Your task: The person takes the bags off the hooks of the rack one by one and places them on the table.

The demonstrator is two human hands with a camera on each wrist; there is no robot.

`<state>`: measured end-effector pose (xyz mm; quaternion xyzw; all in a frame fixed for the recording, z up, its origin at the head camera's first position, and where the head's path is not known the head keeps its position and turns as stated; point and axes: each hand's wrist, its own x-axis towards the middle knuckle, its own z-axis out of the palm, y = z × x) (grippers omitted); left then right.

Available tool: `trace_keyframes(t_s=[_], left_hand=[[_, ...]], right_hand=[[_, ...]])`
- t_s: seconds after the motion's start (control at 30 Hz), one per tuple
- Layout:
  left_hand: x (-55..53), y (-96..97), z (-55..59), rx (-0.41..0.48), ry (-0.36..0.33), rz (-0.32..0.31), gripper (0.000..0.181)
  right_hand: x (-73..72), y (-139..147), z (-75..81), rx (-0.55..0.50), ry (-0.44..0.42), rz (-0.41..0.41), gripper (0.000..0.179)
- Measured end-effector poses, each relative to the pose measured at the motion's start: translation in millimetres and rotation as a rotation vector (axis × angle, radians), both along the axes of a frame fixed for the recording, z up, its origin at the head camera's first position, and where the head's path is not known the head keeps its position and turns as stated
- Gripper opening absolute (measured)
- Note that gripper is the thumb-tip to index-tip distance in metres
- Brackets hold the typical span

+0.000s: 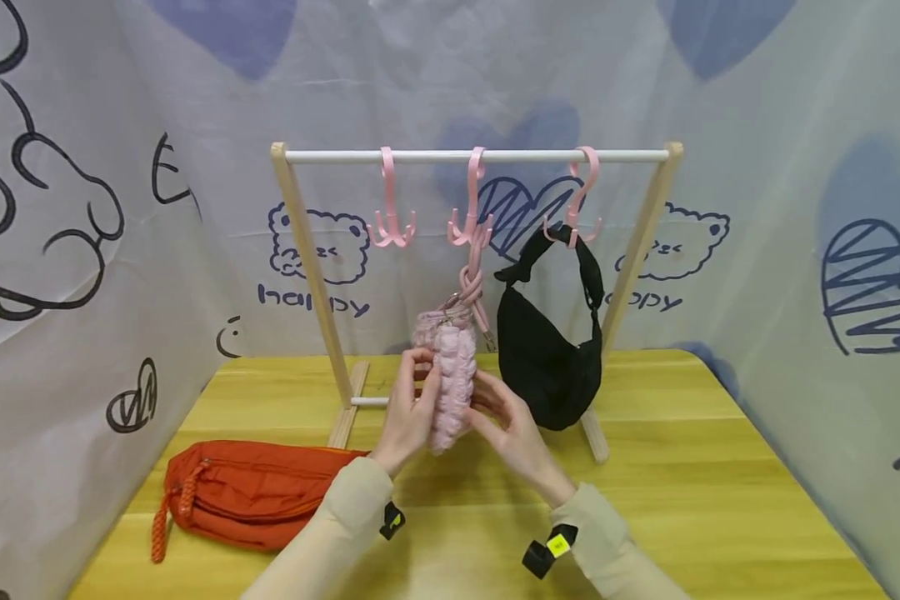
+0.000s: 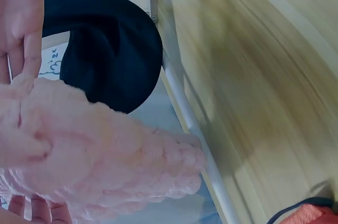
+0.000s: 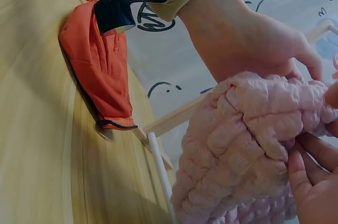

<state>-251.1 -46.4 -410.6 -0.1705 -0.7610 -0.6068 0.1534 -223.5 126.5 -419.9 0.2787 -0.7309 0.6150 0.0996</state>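
Note:
A pink, puffy quilted bag (image 1: 456, 379) hangs by its pink cord strap (image 1: 474, 283) from the middle pink hook (image 1: 471, 200). My left hand (image 1: 411, 408) grips its left side, the fingers behind the fabric. From the right, my right hand (image 1: 512, 421) pinches the bag's edge with thumb and fingers; in the right wrist view that hand (image 3: 317, 182) is at the lower right. Some fingertips are hidden by the puffy fabric. A black bag (image 1: 547, 358) hangs from the right hook (image 1: 576, 196), just beyond my right hand.
A wooden rack with a white top rail (image 1: 525, 157) stands on the yellow wood-grain table (image 1: 682, 500). The left pink hook (image 1: 391, 200) carries no bag. A red-orange waist bag (image 1: 255, 492) lies at the table's left, partly behind my left forearm. Printed cloth surrounds the table.

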Motion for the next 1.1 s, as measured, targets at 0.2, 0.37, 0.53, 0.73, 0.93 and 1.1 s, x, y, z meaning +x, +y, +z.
trace_keyframes(t_s=[0.2, 0.37, 0.53, 0.73, 0.93, 1.1], left_hand=[[1.2, -1.1, -1.6, 0.015, 0.01, 0.006, 0.042], [0.2, -2.1, -2.9, -0.022, 0.033, 0.008, 0.053], [-2.8, -3.0, 1.0, -0.05, 0.029, 0.005, 0.06], [-4.2, -6.8, 6.0, -0.103, 0.021, 0.013, 0.069], [-3.0, -9.4, 7.4, -0.217, -0.001, 0.11, 0.072], [-2.2, -11.3, 13.4, -0.277, -0.03, 0.183, 0.068]], right_hand=[[1.7, -1, -0.8, -0.026, -0.034, 0.069, 0.046], [2.4, -3, -1.0, -0.015, -0.024, 0.099, 0.05], [-0.7, -3, 3.2, -0.107, -0.084, 0.19, 0.06], [-5.9, -4, 3.9, -0.171, -0.174, 0.267, 0.074], [-4.9, -5, -0.8, -0.207, -0.235, 0.324, 0.079], [-5.1, -5, -3.1, -0.236, -0.288, 0.37, 0.076]])
